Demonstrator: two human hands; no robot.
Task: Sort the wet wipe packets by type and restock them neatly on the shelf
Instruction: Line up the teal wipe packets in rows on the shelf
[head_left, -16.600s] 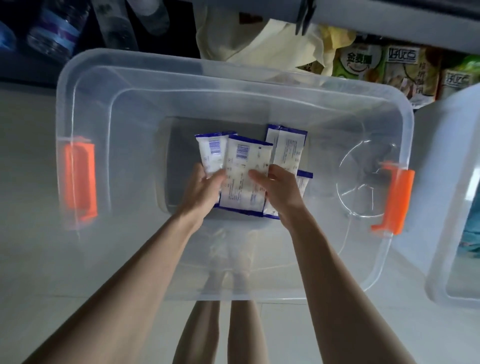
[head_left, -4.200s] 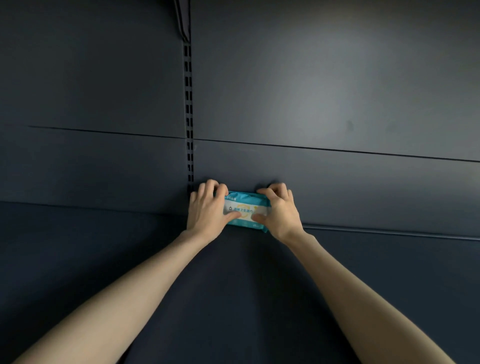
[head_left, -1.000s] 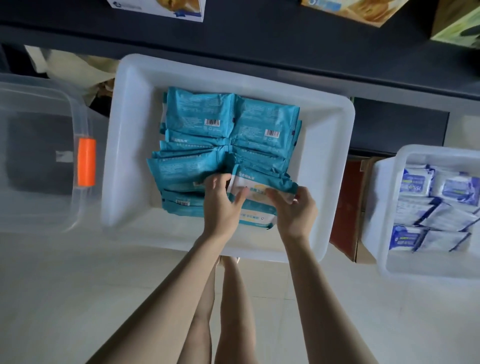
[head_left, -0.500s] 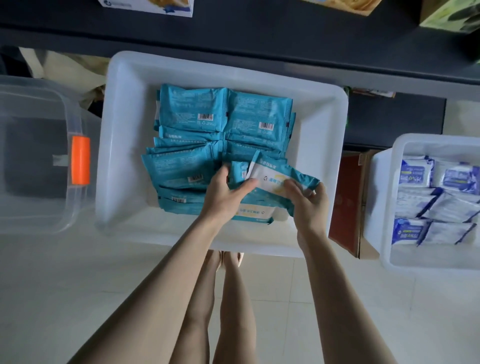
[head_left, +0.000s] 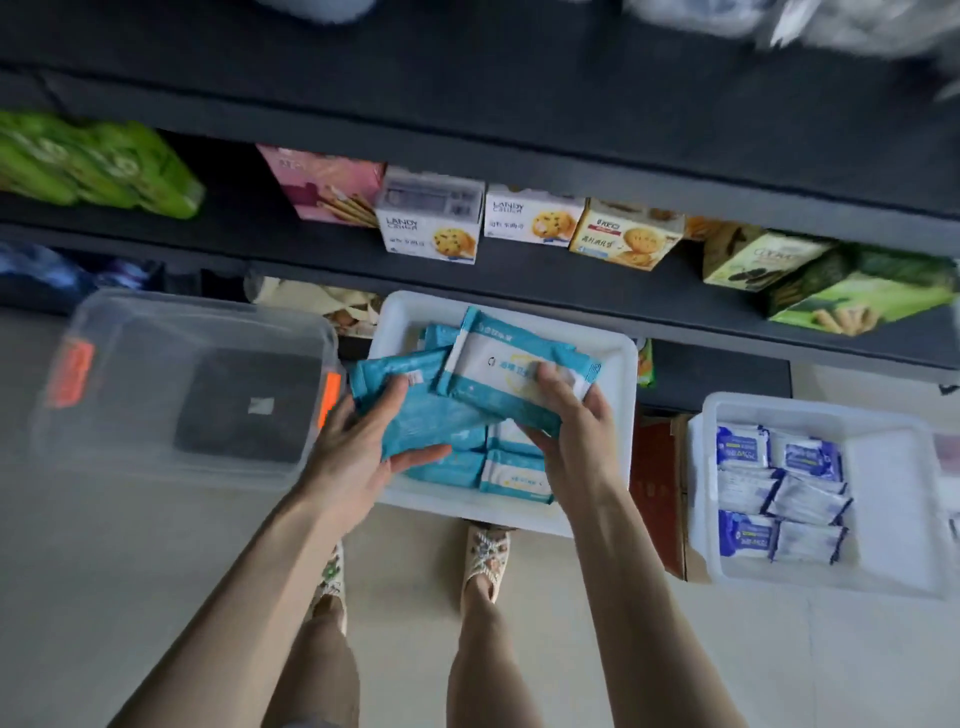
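Head camera looks down my 2 bare forearms to a white plastic bin (head_left: 621, 364) on the pale tiled floor (head_left: 114, 571), set against the foot of a dark metal shelf (head_left: 571, 283).

My left hand (head_left: 358, 457) grips 1 teal wet wipe packet (head_left: 415, 415) between thumb and fingers. It is a flat, soft, glossy foil pouch, turned plain side up and tilted, with a small barcode near its top edge.

My right hand (head_left: 571, 421) pinches a second teal packet (head_left: 498, 364), fingers curled over its white rectangular front label and thumb under the near edge. This pouch overlaps the first, and both sit just above the bin.

More teal pouches (head_left: 514, 470) lie flat inside the bin beneath my hands, their crimped ends showing.

To my left stands a clear rectangular tub (head_left: 182, 332) with rounded corners and orange latches; I see only something dark through its base.

To my right a second white bin (head_left: 898, 467) holds small blue-and-white wipe sachets (head_left: 779, 483), laid in loose rows on its left side.

On the shelf above are cardboard biscuit boxes (head_left: 431, 228) and, further left, blurred green packs (head_left: 93, 166). My patterned sandals (head_left: 485, 561) show below the bin.
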